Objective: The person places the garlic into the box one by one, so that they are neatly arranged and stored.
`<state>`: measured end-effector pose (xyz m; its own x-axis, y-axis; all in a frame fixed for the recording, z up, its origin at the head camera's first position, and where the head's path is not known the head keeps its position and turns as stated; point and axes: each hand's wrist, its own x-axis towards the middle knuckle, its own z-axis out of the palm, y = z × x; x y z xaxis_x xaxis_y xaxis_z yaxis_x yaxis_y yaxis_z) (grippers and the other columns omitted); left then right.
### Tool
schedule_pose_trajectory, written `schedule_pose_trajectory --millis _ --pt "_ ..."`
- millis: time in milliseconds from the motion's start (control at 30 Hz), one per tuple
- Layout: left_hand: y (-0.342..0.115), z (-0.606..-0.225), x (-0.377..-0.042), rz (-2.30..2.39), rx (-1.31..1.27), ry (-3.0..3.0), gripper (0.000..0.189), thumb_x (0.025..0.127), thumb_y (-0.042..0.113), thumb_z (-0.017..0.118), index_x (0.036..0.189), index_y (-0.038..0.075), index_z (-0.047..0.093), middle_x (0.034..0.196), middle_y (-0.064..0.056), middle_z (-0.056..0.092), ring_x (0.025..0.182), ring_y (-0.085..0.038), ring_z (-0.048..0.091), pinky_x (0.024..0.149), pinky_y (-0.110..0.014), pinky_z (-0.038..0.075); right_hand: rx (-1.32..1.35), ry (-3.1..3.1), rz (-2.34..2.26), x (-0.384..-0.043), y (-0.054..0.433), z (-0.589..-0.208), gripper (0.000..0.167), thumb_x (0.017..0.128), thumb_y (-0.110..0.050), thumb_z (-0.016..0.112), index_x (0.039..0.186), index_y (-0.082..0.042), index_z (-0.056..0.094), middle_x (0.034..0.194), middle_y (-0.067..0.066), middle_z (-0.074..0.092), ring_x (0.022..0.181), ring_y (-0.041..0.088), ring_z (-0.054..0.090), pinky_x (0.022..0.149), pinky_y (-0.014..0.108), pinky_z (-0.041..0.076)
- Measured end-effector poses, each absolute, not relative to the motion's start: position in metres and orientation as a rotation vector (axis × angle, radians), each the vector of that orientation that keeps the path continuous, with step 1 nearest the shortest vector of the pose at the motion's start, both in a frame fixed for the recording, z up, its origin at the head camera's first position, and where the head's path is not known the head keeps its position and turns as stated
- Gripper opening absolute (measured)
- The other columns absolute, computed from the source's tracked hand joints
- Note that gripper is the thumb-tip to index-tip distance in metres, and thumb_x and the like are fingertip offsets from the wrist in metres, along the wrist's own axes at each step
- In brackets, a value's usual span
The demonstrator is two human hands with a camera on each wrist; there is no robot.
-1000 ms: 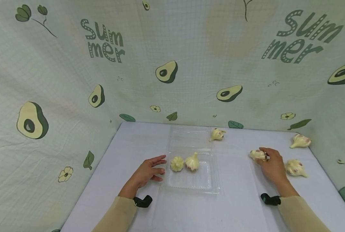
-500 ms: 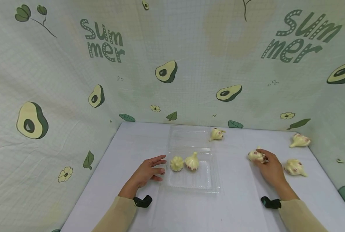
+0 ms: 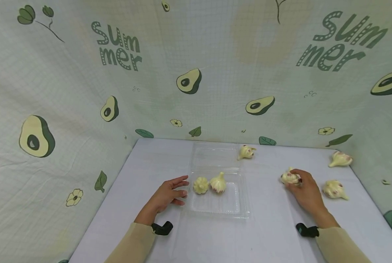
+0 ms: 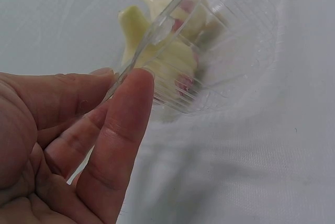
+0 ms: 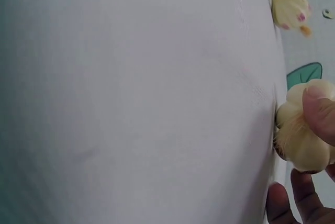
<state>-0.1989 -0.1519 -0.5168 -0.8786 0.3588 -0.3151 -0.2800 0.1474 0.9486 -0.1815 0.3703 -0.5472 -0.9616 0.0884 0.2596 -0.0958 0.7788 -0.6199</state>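
Note:
In the head view, my left hand [image 3: 166, 195] is at the left side of a clear plastic container [image 3: 215, 212] with its lid folded back. The left wrist view shows its thumb and fingers pinching the container's thin rim [image 4: 137, 56]. Inside lie two garlic bulbs, one [image 3: 200, 185] nearer my left hand and another [image 3: 218, 183] with its stem pointing away. Over on the right, my right hand [image 3: 305, 191] grips another garlic bulb [image 3: 289, 177]. In the right wrist view my thumb [image 5: 320, 110] presses on that bulb [image 5: 302, 140], whose root side shows.
One garlic bulb [image 3: 247, 152] lies beside the open lid [image 3: 215, 155]. Two more, a near one [image 3: 335, 189] and a far one [image 3: 340, 159], lie on the table's right side. Patterned cloth [image 3: 215, 109] stands round the white table [image 3: 275, 226].
My right hand has shifted slightly left with the garlic bulb, and more of the bulb shows past my fingers. My left hand and the container have stayed in place.

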Motion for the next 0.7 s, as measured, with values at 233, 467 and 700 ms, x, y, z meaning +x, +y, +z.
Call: schedule_pose_trajectory --millis 233,467,700 --pt "-0.1517 -0.5154 -0.199 1.784 0.073 1.946 0.068 0.1 0.002 0.07 0.163 0.01 0.042 0.16 -0.023 0.048 0.097 -0.016 0.069 0.071 -0.031 0.064 0.037 -2.76 0.922 -0.1784 0.3693 -0.5434 0.053 0.103 -0.018 0.07 0.15 -0.005 0.048 0.141 0.034 0.047 0.114 0.049 0.055 0.082 0.06 0.045" --pt "-0.1511 -0.5171 -0.1987 1.778 0.073 1.958 0.068 0.1 0.001 0.069 0.162 0.01 0.043 0.158 -0.022 0.05 0.097 -0.016 0.07 0.072 -0.032 0.065 0.001 -2.859 0.89 -0.1779 0.3743 -0.5462 0.063 0.107 -0.033 0.065 0.158 -0.007 0.041 0.129 0.037 0.052 0.099 0.043 0.057 0.074 0.052 0.044" --pt "-0.1512 -0.5171 -0.1985 1.786 0.067 1.95 0.069 0.1 0.002 0.07 0.163 0.012 0.043 0.158 -0.022 0.05 0.098 -0.016 0.07 0.072 -0.032 0.065 -0.046 -2.87 0.946 -0.1794 0.3788 -0.5443 0.061 0.108 -0.035 0.062 0.157 -0.006 0.042 0.133 0.038 0.058 0.1 0.043 0.064 0.073 0.049 0.051"
